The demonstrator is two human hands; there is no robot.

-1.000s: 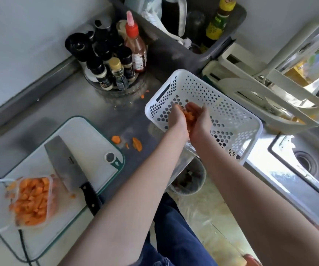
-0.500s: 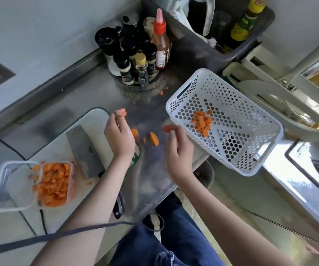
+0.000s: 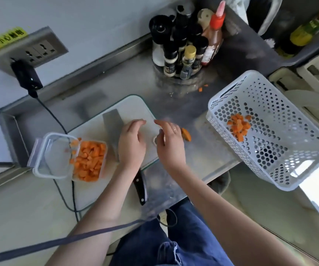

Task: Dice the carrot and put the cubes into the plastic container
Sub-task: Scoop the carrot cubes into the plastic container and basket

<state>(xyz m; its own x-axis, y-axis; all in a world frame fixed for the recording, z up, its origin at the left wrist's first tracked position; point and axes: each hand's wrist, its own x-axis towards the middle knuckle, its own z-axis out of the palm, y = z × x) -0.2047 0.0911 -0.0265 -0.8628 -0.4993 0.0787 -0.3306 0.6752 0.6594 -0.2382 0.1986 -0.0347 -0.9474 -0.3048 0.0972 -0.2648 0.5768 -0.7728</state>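
left hand (image 3: 130, 144) loose over half-hidden cleaver (image 3: 112, 129), right hand (image 3: 171, 144) loose, holding nothing

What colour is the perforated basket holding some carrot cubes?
White basket; head view shows it.

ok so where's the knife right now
In the head view the knife lies on the cutting board, left of centre, partly under the left hand, just right of the plastic container.
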